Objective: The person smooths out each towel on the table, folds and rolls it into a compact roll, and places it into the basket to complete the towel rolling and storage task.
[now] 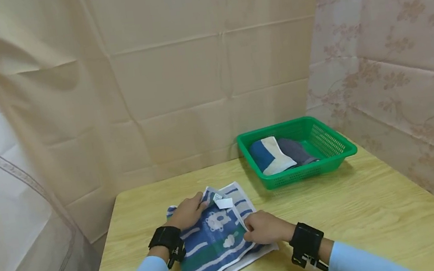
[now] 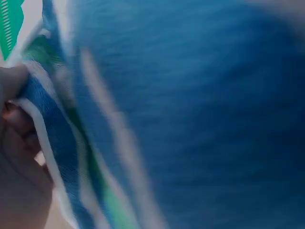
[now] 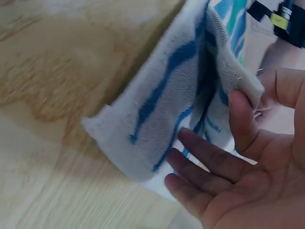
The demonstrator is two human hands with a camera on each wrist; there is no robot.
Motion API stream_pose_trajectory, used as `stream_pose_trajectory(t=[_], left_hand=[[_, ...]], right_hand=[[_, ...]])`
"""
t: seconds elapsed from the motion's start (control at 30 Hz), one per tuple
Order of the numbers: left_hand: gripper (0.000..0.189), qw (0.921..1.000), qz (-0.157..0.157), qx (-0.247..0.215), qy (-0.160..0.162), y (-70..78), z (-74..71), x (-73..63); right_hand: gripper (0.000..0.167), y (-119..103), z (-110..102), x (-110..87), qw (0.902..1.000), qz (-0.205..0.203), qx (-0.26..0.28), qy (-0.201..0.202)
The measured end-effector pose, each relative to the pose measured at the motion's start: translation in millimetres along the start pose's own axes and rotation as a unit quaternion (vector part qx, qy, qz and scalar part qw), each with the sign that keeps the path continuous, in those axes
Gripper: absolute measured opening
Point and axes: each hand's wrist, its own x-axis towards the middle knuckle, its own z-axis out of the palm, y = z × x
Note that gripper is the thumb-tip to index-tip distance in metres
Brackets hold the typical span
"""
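A striped blue, green and white towel (image 1: 212, 247) with a pale bear figure lies partly folded on the table, a white label (image 1: 224, 203) showing near its top. My left hand (image 1: 188, 212) pinches the towel's upper left part; in the left wrist view, thumb and fingers (image 2: 19, 124) grip its white-edged border. On the other side, my right hand (image 1: 264, 228) pinches the right edge. Seen from the right wrist, thumb and forefinger hold a lifted towel edge (image 3: 240, 78), while the other fingers (image 3: 209, 157) extend by the lower layer.
A green plastic basket (image 1: 309, 169) stands at the table's back right. Inside lie a blue and cream folded cloth (image 1: 271, 155) and a dark grey cloth (image 1: 295, 151). Beige curtain (image 1: 175, 76) hangs behind the wooden table (image 1: 377, 205); flowered cloth (image 1: 409, 80) hangs on the right.
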Motion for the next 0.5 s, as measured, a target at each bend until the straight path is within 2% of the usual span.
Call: stream_pose_trajectory(t=[0.1,0.3,0.4,0.5], left_hand=[[0.021,0.9988,-0.019,0.023,0.038,-4.5,-7.1,-9.1],[0.016,0.9927,-0.024,0.082,0.085,-16.5,-24.3,-28.0],[0.015,0.9853,-0.028,0.111,0.126,-19.7,-32.8,-34.4],[0.014,0.9743,-0.032,0.111,0.193,-18.1,-41.9,-35.7]], right_hand=[[0.04,-3,6,4.9,0.9998,-0.018,-0.011,0.002],[0.036,-7,14,11.0,0.9985,-0.053,-0.015,0.003],[0.035,-13,16,12.2,0.997,-0.074,-0.004,0.019],[0.036,-19,13,10.4,0.995,-0.091,0.011,0.04]])
